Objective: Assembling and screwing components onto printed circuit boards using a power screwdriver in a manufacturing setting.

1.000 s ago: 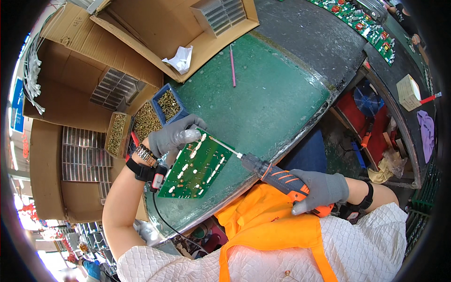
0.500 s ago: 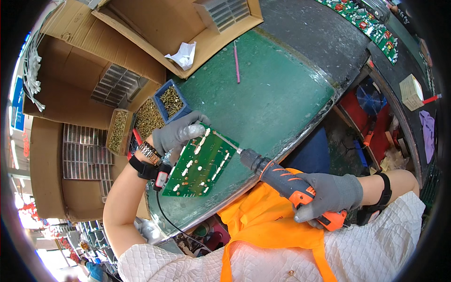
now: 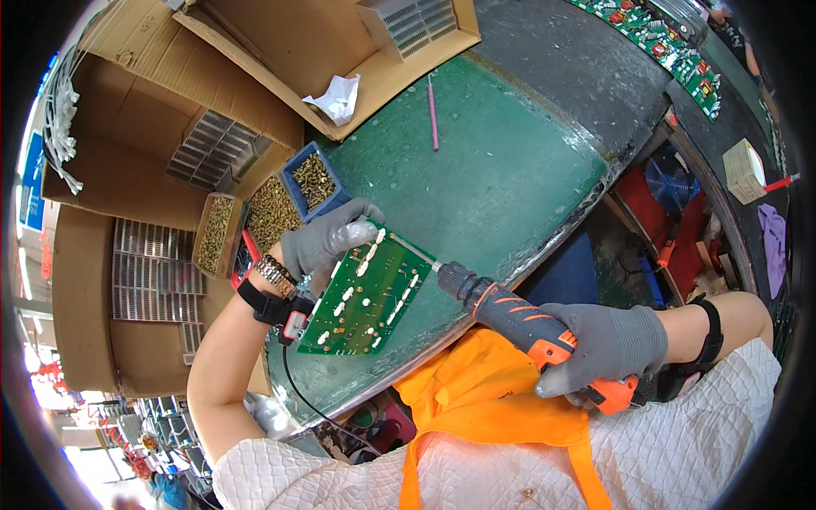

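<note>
Gripped at its upper left edge, a green circuit board (image 3: 361, 297) with white blobs on its face is tilted over the green mat. My left hand (image 3: 330, 238), in a grey glove, is closed on that edge, thumb on the face. In my right hand (image 3: 603, 350), also gloved, is a grey and orange cordless screwdriver (image 3: 518, 321), fingers wrapped around its handle. Its long bit (image 3: 414, 250) reaches to the board's upper edge, close to my left thumb. Whether a screw sits under the tip is too small to tell.
Left of the board are a blue bin (image 3: 313, 180) of brass screws, loose screws (image 3: 272, 210) and another screw tray (image 3: 215, 236). Cardboard boxes (image 3: 136, 127) with metal heat sinks stand behind. A pink stick (image 3: 433, 115) lies on the green mat (image 3: 484, 161). More circuit boards (image 3: 659, 51) line the far right.
My right hand and the screwdriver have shifted slightly right. The board and my left hand have barely moved, and both grips are unchanged.
</note>
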`<state>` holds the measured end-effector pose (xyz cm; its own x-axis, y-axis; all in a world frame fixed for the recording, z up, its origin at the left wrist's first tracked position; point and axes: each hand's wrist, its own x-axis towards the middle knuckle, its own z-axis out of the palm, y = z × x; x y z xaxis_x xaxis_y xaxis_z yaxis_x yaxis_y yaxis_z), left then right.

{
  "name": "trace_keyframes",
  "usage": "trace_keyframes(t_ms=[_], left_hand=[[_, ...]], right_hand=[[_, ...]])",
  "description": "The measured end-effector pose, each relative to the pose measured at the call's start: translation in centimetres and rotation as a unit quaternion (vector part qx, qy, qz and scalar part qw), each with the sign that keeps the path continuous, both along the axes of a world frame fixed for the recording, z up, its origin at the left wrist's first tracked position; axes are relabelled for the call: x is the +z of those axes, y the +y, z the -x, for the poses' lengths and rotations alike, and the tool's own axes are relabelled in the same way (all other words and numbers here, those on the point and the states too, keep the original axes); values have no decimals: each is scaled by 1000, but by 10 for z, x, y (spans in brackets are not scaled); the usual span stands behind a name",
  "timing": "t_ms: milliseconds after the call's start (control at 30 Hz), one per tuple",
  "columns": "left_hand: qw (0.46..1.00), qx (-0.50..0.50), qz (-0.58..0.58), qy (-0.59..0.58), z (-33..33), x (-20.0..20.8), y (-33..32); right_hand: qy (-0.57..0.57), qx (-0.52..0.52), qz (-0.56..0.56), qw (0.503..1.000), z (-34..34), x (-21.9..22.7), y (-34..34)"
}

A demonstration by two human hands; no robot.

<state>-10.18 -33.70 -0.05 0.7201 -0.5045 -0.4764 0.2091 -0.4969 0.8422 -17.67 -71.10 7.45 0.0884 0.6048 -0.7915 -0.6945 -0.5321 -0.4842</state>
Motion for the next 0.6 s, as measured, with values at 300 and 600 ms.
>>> trace_keyframes(t_ms=[300,600], left_hand=[[999,-43,1,-30,-3,-4,5],[993,-76,13,-85,-4,-13,11]], right_hand=[[18,20,-7,1000,-7,6,2],[9,8,8,1000,-6,3,4]])
